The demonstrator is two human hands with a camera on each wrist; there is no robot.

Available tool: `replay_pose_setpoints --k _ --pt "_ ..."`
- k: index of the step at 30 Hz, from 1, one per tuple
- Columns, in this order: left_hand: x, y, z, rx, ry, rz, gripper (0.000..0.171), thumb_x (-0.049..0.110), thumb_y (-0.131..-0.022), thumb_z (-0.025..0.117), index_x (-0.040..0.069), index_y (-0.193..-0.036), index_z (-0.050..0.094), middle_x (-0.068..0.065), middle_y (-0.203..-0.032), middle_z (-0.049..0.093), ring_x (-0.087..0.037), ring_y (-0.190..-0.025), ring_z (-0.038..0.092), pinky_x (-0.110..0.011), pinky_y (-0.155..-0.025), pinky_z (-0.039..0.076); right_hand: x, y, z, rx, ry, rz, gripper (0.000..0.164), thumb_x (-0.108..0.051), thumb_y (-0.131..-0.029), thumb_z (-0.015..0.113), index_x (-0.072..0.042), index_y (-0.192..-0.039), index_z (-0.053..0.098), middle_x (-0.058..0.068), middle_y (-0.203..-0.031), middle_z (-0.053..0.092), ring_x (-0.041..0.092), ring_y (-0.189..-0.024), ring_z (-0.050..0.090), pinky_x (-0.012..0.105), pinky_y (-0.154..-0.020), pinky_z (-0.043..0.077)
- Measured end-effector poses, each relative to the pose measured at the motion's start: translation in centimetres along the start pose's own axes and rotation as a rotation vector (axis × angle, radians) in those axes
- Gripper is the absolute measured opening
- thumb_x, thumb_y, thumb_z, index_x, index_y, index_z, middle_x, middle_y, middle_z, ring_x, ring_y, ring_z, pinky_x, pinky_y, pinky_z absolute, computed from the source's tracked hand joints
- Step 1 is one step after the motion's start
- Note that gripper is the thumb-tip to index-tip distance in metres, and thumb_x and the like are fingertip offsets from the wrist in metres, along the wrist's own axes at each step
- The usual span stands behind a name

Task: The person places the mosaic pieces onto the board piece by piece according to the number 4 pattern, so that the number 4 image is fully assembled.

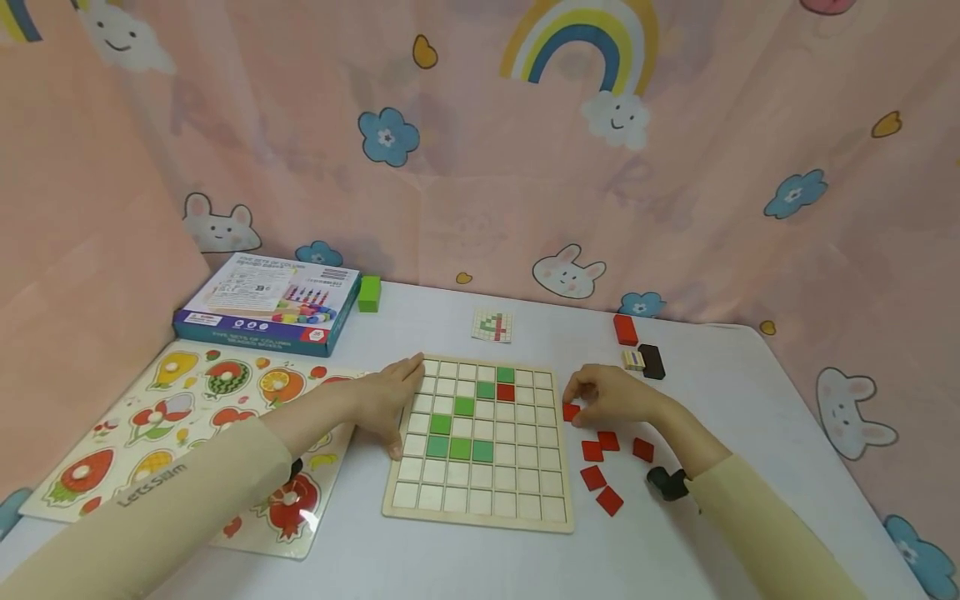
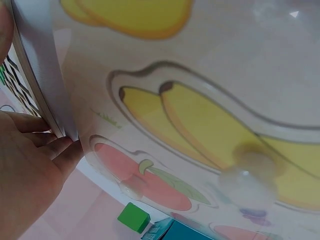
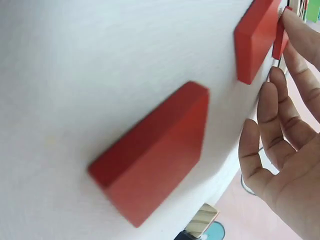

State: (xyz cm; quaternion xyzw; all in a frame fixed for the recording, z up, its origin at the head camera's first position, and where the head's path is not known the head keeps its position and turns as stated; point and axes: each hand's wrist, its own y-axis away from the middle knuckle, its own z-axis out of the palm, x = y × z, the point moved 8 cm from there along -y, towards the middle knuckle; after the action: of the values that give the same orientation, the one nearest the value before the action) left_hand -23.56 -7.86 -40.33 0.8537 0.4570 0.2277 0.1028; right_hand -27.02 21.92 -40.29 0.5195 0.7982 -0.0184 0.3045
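While your straight-fingered left hand [image 1: 384, 406] touches the grid board [image 1: 455, 498], your right hand [image 1: 617, 393] pinches a red tile [image 1: 572, 413] (loose tiles [image 1: 593, 477] nearby).

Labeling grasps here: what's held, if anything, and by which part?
Right hand pinches a red square tile, apparently by its edges; left hand only rests against the left edge of the wooden grid board.

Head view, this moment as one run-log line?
left hand: touching left edge of grid board | right hand: pinching red tile beside board's right edge | on board: seven green tiles, one red
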Motion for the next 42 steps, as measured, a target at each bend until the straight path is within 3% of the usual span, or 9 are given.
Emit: replay_pose_setpoints --k 9,14,22,33,42 --pt "-0.1 0.2 -0.1 0.001 -0.001 0.004 0.133 0.041 -0.063 0.091 -0.01 -0.154 0.01 -0.026 -0.166 0.0 -0.044 -0.154 0.008 -0.053 -0.125 0.022 -0.3 -0.3 -0.3 0.012 0.009 -0.026 0.019 -0.013 -0.077 0.08 -0.017 -0.089 0.066 0.0 -0.089 0.061 0.018 -0.086 0.052 0.03 -0.075 0.047" --pt "-0.1 0.1 -0.1 0.009 0.005 0.018 0.134 0.04 -0.062 0.092 -0.012 -0.154 0.01 -0.028 -0.165 0.0 -0.045 -0.154 0.008 -0.053 -0.125 0.021 -0.8 -0.3 -1.1 0.029 -0.001 -0.086 0.01 -0.008 -0.084 0.072 -0.014 -0.088 0.066 -0.001 -0.084 0.065 0.015 -0.08 0.056 0.026 -0.073 0.05" --pt "-0.1 0.0 0.1 0.007 -0.001 0.018 0.134 0.04 -0.062 0.092 -0.011 -0.154 0.009 -0.027 -0.165 0.0 -0.045 -0.154 0.008 -0.053 -0.125 0.021 -2.8 -0.6 -2.4 0.154 -0.093 -0.12 0.012 -0.006 -0.088 0.069 -0.011 -0.098 0.071 0.005 -0.095 0.071 0.017 -0.088 0.059 0.022 -0.078 0.052" --pt "0.1 0.0 0.0 0.011 -0.014 0.016 0.134 0.041 -0.061 0.092 -0.011 -0.154 0.011 -0.028 -0.165 0.001 -0.046 -0.153 0.01 -0.054 -0.124 0.022 -6.8 -2.1 0.2 0.156 -0.172 -0.083 0.011 -0.012 -0.085 0.076 -0.012 -0.096 0.075 0.004 -0.092 0.073 0.014 -0.08 0.06 0.025 -0.074 0.051" --pt "0.1 0.1 -0.1 0.007 -0.004 0.02 0.133 0.041 -0.062 0.091 -0.011 -0.154 0.01 -0.028 -0.165 0.0 -0.046 -0.154 0.009 -0.053 -0.125 0.021 -9.2 -2.6 1.8 0.151 -0.137 -0.126 0.007 -0.008 -0.083 0.077 -0.012 -0.088 0.073 0.002 -0.085 0.072 0.012 -0.074 0.059 0.025 -0.069 0.051"
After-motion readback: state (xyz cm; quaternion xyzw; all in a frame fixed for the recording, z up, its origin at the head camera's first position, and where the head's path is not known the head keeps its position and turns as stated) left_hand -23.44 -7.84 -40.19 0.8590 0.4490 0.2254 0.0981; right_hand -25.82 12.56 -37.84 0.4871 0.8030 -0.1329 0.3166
